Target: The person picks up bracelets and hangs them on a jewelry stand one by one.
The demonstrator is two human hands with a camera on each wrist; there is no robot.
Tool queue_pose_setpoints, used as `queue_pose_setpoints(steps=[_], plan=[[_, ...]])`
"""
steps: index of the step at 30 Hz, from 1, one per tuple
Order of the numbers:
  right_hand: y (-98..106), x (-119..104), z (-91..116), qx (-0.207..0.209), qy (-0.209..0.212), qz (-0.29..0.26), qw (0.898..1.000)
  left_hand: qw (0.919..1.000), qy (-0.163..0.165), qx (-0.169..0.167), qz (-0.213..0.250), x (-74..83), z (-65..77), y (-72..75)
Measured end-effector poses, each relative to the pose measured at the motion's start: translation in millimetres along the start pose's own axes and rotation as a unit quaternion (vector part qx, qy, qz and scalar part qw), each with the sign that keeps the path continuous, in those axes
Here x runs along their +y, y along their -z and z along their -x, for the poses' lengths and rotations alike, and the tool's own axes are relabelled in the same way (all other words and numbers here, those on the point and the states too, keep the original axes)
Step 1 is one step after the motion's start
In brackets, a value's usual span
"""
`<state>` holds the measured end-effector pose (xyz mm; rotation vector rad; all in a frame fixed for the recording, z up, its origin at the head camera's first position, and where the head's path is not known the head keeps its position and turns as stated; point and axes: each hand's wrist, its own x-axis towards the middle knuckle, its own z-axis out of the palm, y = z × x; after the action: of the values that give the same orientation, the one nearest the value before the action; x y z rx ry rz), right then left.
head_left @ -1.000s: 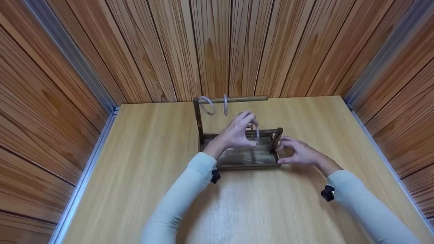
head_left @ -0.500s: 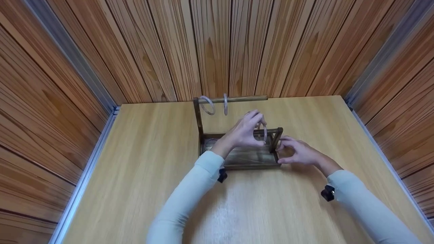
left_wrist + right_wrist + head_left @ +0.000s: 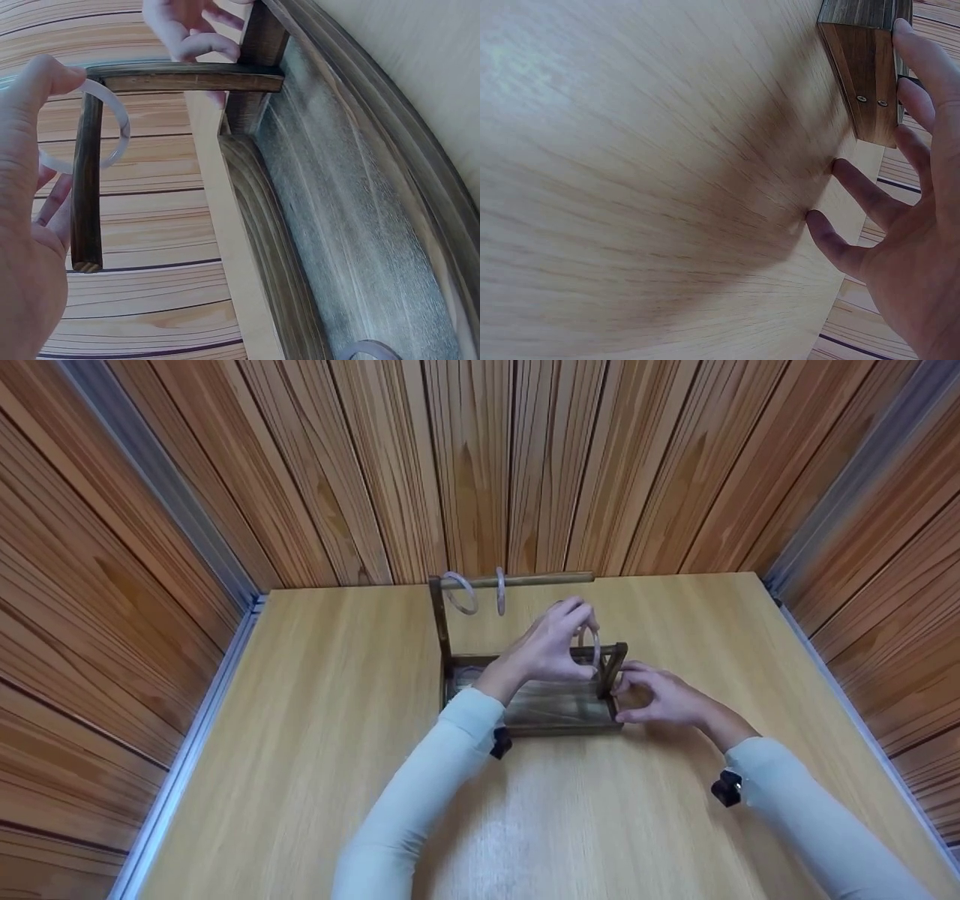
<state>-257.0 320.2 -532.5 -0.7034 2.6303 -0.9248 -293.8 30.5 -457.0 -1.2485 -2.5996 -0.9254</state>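
A dark wooden bangle stand (image 3: 555, 729) has a tray base, a tall arm and a shorter arm. My left hand (image 3: 555, 645) pinches a pale bangle (image 3: 597, 651) between thumb and fingers. In the left wrist view this bangle (image 3: 124, 124) encircles the short arm's bar (image 3: 87, 195), close to its post. At the tray's right end my right hand (image 3: 664, 697) grips the stand, thumb at the front corner and fingers by the post. Two of its fingers (image 3: 829, 240) reach down to the table in the right wrist view.
Two more bangles hang on the tall arm's bar (image 3: 551, 579), one slanted (image 3: 459, 592) and one seen edge-on (image 3: 501, 592). Another bangle (image 3: 371, 349) lies in the tray's left part. Wood-panelled walls (image 3: 465, 465) enclose the table (image 3: 337, 697) behind and at the sides.
My left hand has carried the bangle to the right along the short arm's bar, up toward the post. My right hand and the stand have stayed put.
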Motion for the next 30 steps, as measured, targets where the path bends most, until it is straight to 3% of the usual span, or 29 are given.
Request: queue_pose_setpoints(steps=[10,16,24,30], plan=[[-1.7,1.6,0.6,0.013,0.025,0.008,1.000,0.9999,-0.008,-0.006,-0.006,0.1,-4.1,-5.8],[-1.1,1.1,0.6,0.010,0.017,0.012,1.000,0.9998,0.000,-0.019,-0.006,1.5,-5.4,-7.3],[-0.1,0.3,0.4,0.005,0.012,0.000,1.000,0.9981,0.033,-0.046,-0.022,4.4,-5.0,-8.7],[0.2,-0.5,0.9,-0.001,0.004,-0.002,1.000,0.9970,0.049,-0.049,-0.035,5.1,-4.0,-9.1]])
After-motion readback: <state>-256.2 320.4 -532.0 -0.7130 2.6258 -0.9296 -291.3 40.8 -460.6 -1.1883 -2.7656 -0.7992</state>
